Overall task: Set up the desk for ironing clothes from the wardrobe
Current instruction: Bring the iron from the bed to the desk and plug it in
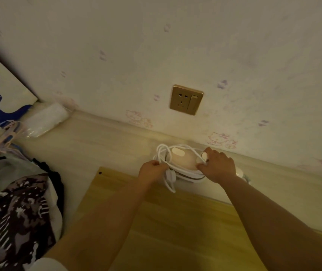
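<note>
Two hands are on the iron (183, 160), which sits on the desk (101, 141) close against the wall. The left hand (152, 172) has its fingers curled round the white cord (164, 151), pinching a bundle of its loops beside the iron's left end. The right hand (217, 166) grips the iron's right end, fingers bent over the body near the round knob (205, 155). The cord is mostly wound over the iron, with the plug (170, 176) and a short tail hanging just below the left hand, so it looks like the unwinding has only begun or is about to.

Judging from how things lie, the setting up is partly done. A wooden board (175, 222) lies flat under both forearms, just on the near side of the iron, and seems ready as the pressing surface. Clothes (15, 202) are heaped well to the left of the left hand, with a few hangers (7, 132) beyond them and a clear wrapped packet (44, 120) farther back by the wall.

What seems left: freeing the cord and pushing the plug into the wall socket (186, 99), which is straight above the hands and has nothing plugged in. No garment lies on the board yet, so spreading one out also appears to remain
</note>
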